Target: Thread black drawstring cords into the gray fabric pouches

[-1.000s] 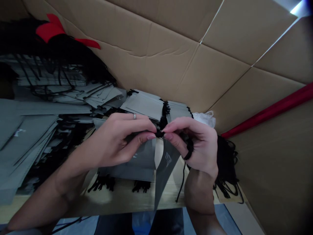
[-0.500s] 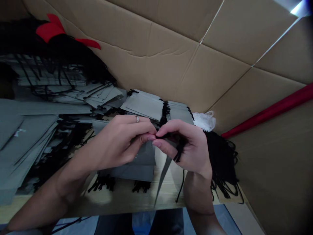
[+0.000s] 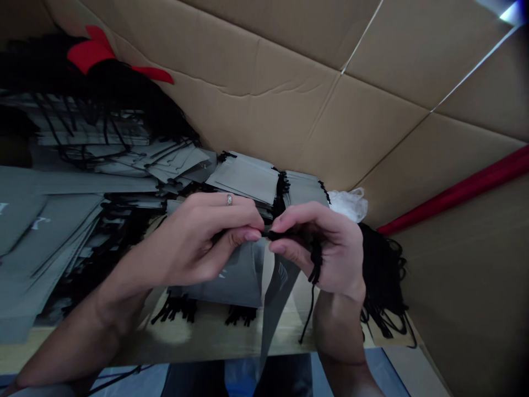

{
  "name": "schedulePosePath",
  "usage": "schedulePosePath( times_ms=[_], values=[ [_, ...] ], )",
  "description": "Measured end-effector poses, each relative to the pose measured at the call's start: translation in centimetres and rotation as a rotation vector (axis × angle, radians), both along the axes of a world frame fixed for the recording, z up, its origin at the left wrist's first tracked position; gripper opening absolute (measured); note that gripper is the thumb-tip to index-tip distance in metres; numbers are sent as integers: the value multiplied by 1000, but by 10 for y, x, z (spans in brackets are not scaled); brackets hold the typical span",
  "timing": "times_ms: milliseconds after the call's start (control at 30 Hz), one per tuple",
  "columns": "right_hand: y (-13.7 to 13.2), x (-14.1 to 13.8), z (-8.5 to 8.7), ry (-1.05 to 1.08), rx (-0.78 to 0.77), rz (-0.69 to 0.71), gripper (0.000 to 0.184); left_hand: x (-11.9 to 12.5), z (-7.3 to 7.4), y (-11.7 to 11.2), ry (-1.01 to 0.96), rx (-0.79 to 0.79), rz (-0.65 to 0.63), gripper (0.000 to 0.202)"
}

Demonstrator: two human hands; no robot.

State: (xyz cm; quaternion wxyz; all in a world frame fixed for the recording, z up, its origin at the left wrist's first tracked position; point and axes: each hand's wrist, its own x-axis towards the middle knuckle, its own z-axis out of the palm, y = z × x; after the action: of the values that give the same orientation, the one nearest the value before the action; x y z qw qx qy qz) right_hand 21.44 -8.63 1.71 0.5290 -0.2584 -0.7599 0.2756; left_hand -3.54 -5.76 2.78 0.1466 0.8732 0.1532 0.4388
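Note:
Between my two hands a short stretch of black cord (image 3: 269, 235) runs at the middle of the view. My left hand (image 3: 206, 234), with a ring on one finger, pinches its left end. Thumb and forefinger of my right hand (image 3: 334, 248) close around the other side, and more black cord loops through the palm and dangles below. Under the right hand a flat grey piece, apparently a paper bag (image 3: 278, 292), hangs edge-on with a white print on it. Behind and below my left hand lies a stack of similar grey bags (image 3: 237, 284) with black cord ends.
Large piles of grey bags (image 3: 74, 231) with black cords fill the left. Further stacks (image 3: 248, 176) stand against the cardboard wall (image 3: 248, 66). At right are a clear plastic bag (image 3: 351, 204), a heap of black cords (image 3: 384, 281) and a red strip (image 3: 463, 190).
My hands have drawn slightly apart, the right one moving right, so more cord shows between the fingertips. The hanging grey bag has turned and shows more of its printed face.

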Motion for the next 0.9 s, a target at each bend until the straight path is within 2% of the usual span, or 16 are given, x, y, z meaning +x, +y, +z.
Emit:
schedulePosePath(
  times_ms=[133,267,400,500,667,800,900],
  values=[
    [-2,-1,3,-35,11,-21,41,0,-1,-3,42,33,61,24],
    [-1,-2,2,-72,121,-39,21,-1,-3,-5,89,51,63,21],
    [2,-1,2,-77,96,-48,13,0,-2,-5,143,13,44,22],
    [5,-2,1,-29,53,12,17,-1,2,-4,138,0,-29,32],
    [6,-8,-2,61,1,70,27,-3,4,-2,69,-34,-153,29],
    [0,-6,0,40,-50,68,22,-6,5,-2,50,-66,-109,27],
    [-3,-4,2,-3,-39,79,40,-6,7,-3,82,-49,-69,28]
  ],
)
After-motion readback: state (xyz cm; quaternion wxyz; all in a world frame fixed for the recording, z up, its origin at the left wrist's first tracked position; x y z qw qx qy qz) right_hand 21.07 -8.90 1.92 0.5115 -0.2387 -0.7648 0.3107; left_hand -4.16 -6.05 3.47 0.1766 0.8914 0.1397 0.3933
